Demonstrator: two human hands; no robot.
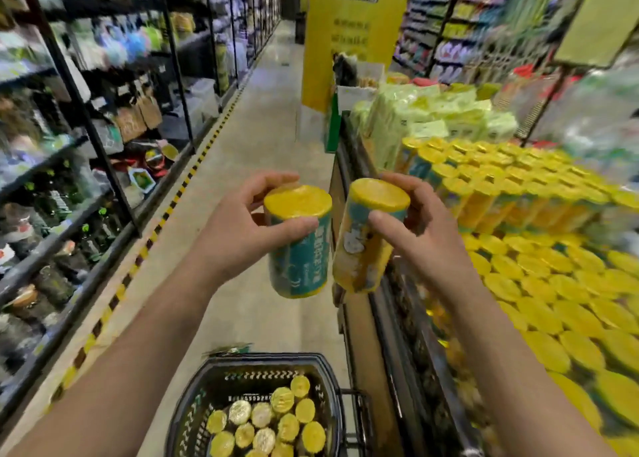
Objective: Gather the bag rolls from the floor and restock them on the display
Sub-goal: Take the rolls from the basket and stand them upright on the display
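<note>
Left hand clasps one bag roll, right hand a second roll, both near upright; the display lies frame right, nearest the right hand (likely first in).

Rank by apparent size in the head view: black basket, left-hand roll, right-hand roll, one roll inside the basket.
1. black basket
2. left-hand roll and right-hand roll: alike, unranked
3. roll inside the basket, though farther away

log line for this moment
left hand grips left roll | right hand grips right roll | basket holds more rolls | display at right
</note>
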